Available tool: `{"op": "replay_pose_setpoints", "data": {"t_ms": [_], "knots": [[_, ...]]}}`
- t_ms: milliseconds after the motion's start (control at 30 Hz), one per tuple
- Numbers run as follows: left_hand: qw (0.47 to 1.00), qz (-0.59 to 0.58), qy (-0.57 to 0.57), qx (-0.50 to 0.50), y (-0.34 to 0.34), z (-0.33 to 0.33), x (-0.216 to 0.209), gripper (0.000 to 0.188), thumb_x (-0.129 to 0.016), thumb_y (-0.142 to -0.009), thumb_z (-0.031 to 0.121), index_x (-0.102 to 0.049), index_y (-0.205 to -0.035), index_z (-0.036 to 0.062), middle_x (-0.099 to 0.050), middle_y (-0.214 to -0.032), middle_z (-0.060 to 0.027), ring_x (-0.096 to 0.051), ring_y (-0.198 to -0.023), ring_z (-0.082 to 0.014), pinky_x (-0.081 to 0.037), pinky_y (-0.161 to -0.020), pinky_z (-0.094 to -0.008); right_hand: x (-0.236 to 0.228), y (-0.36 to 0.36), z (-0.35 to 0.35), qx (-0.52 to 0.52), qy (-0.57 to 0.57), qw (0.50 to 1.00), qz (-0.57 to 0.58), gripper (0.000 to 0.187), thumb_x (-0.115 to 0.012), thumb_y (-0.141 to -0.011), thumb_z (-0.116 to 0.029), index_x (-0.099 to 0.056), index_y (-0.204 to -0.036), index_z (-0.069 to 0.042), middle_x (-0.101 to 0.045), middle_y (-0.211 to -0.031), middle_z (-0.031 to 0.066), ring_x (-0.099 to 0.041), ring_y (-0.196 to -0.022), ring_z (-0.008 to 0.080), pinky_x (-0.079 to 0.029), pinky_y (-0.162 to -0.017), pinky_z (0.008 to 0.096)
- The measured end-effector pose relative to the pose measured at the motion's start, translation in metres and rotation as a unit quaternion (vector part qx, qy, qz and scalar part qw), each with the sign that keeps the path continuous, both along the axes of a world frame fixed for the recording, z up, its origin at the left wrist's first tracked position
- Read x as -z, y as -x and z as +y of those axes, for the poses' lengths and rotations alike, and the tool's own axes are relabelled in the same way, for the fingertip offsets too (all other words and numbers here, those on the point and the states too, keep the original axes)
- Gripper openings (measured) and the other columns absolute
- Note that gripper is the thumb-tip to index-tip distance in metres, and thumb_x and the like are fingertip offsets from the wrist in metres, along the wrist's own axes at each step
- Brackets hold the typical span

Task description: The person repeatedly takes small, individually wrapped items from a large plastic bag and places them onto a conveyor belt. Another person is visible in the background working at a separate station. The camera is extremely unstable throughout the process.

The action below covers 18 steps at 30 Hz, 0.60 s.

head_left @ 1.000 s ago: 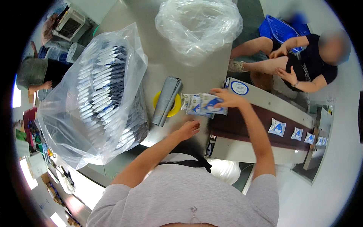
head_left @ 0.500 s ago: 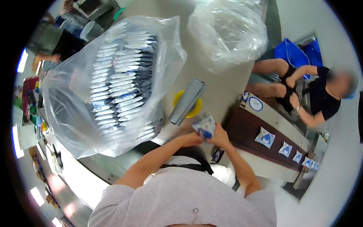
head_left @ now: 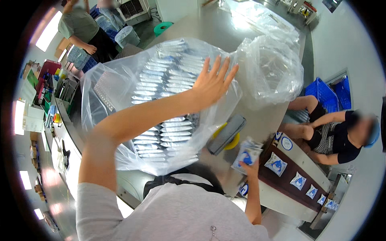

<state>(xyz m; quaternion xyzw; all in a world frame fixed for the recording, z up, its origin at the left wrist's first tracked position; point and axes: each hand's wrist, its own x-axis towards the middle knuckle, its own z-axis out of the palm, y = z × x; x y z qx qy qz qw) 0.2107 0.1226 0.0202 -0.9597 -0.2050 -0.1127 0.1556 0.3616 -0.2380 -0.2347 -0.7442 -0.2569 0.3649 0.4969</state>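
Note:
A large clear plastic bag (head_left: 98, 94) lies on the metal table, filled with stacked rows of silvery packets (head_left: 175, 132). My left arm reaches across it, and my left hand (head_left: 213, 84) is open with spread fingers against the bag's right side. Low at the right, my right hand (head_left: 252, 168) grips a few small white-and-blue packets (head_left: 243, 154) by their near side. Just left of those packets, a grey roll (head_left: 228, 134) rests over a yellow ring-shaped thing (head_left: 234, 142).
Similar packets (head_left: 298, 180) lie in a line on a dark conveyor belt (head_left: 287, 180) at the right. Another clear bag (head_left: 273, 76) stands at the far side of the table (head_left: 257, 116). A person (head_left: 337, 136) sits beyond the conveyor; another (head_left: 82, 30) stands far left.
My left hand has left the packets near my body and swung up and out over the big bag, its fingers opening. My right hand has shifted right, still gripping the packets. The view has shifted.

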Motion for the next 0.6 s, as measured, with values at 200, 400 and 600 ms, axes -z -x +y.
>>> {"op": "replay_pose_setpoints", "data": {"t_ms": [200,400,600], "knots": [[0.994,0.032,-0.006,-0.101,-0.022,0.149,0.044,0.043,-0.064,-0.078,0.010,-0.055,-0.119,0.0106,-0.058,-0.116,-0.0143,-0.059,-0.106,-0.0312,-0.052,-0.080,-0.0421,-0.131,0.009,0.138,-0.019,-0.220,0.907,0.359,0.077,-0.086,-0.055,-0.018,-0.050,-0.121,-0.006,-0.058,-0.110,0.0071,-0.057,-0.099,0.0198,-0.048,-0.078,0.0347],[0.993,0.034,0.085,-0.079,-0.016,0.226,-0.045,0.011,-0.065,-0.077,0.013,-0.067,-0.088,0.0095,-0.066,-0.092,-0.0110,-0.065,-0.084,-0.0313,-0.053,-0.070,-0.0399,-0.168,0.062,0.348,-0.333,-0.180,0.904,0.199,0.091,-0.087,-0.056,-0.024,-0.041,-0.131,-0.003,-0.052,-0.124,0.0131,-0.052,-0.113,0.0227,-0.044,-0.089,0.0353],[0.992,-0.125,0.017,0.010,0.006,0.284,-0.079,0.008,-0.061,-0.074,0.007,-0.066,-0.081,0.0078,-0.067,-0.082,-0.0116,-0.067,-0.076,-0.0298,-0.053,-0.061,-0.0375,-0.196,0.048,0.512,-0.154,-0.044,0.802,-0.576,0.100,-0.086,-0.053,-0.024,-0.034,-0.136,-0.003,-0.049,-0.123,0.0172,-0.049,-0.112,0.0301,-0.036,-0.097,0.0391]]}}
